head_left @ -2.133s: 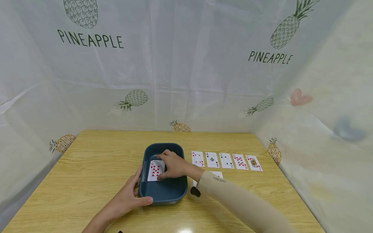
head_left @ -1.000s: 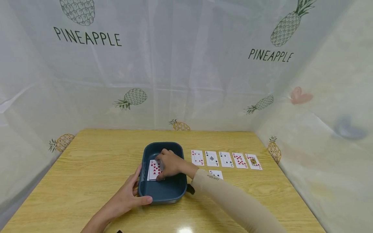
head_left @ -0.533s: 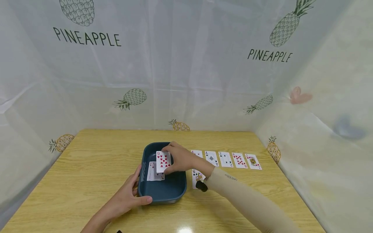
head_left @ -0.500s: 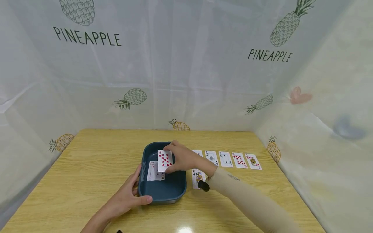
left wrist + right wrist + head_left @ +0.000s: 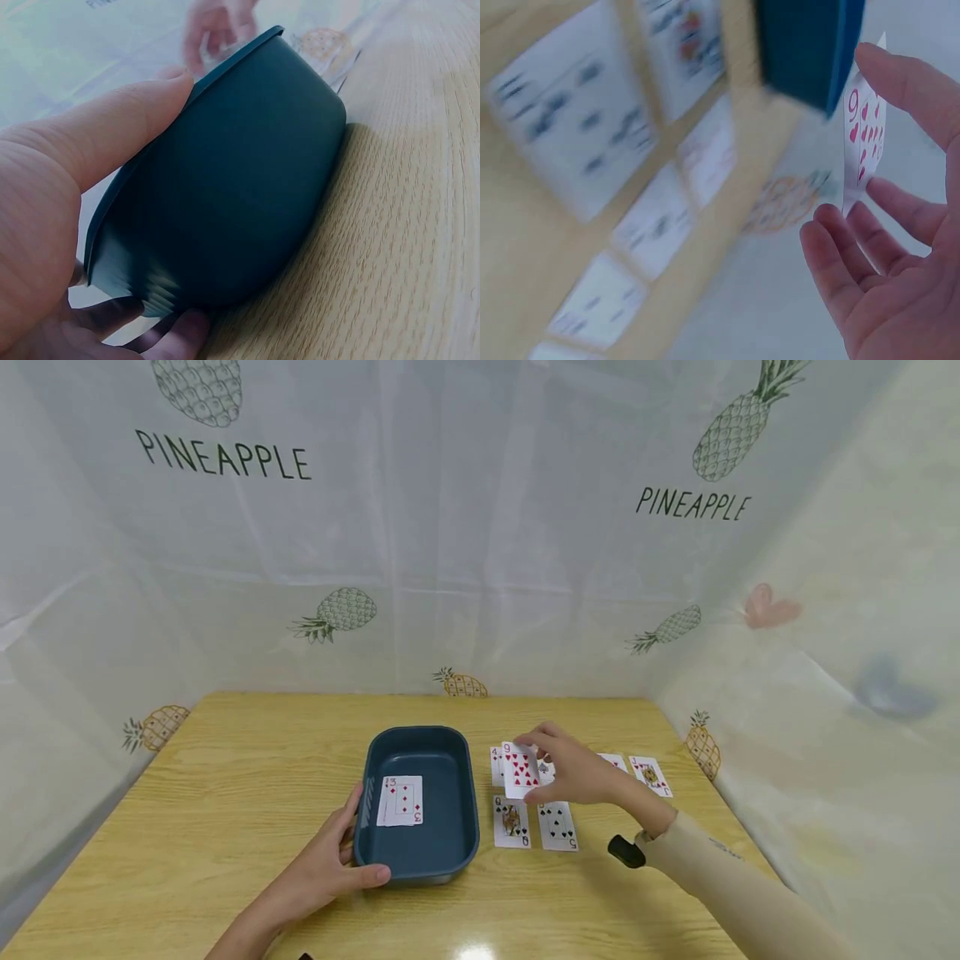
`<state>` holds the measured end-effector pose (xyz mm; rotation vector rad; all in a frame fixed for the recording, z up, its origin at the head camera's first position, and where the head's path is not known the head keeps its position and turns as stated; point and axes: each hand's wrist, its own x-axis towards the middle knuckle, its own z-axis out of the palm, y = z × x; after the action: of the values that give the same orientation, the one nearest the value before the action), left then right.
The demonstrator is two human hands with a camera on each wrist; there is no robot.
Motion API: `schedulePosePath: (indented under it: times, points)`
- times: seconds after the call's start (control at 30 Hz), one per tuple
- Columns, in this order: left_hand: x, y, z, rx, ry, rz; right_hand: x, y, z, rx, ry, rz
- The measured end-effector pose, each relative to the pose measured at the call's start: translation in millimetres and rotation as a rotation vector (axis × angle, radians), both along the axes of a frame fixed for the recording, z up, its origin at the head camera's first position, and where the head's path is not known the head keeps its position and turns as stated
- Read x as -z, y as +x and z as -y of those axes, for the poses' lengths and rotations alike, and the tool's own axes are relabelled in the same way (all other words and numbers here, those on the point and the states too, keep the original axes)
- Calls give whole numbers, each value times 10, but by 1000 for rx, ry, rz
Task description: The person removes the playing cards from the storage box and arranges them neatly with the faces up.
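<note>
In the head view my right hand (image 5: 581, 772) pinches the nine of hearts (image 5: 519, 777) by its edges between thumb and fingers, above the cards right of the bin. The right wrist view shows that playing card (image 5: 864, 135) nearly edge-on. My left hand (image 5: 318, 864) grips the near left corner of a dark blue plastic bin (image 5: 431, 860); in the left wrist view its thumb lies along the rim of the bin (image 5: 232, 172). Inside the bin, the three of diamonds (image 5: 406, 797) tops a few stacked cards.
Right of the bin, a far row holds a four (image 5: 497, 768), a jack (image 5: 651, 775) and others partly hidden behind the right hand. Nearer lie a queen (image 5: 512, 822) and a five (image 5: 558, 828). The wooden table (image 5: 247, 777) meets a pineapple-print curtain (image 5: 480, 568).
My right hand has lifted the nine of hearts out of the bin and carried it right, uncovering the three of diamonds. My left hand stays on the bin.
</note>
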<state>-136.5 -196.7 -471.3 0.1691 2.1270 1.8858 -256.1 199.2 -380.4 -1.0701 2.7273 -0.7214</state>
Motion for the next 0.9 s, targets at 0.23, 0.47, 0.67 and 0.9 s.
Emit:
schedulePosePath:
  times: [0.23,0.47,0.67,0.9]
  points:
    - [20,-1,7,7,21,7,175,51,-619,10,32,-33]
    - [25,-11,-2,16,35,5,369,103,-1040,13,37,-20]
    - [34,-6,-9,9,29,8,544,156,-1220,29,56,21]
    - [33,-8,-4,9,27,12,653,171,-1307,20,69,49]
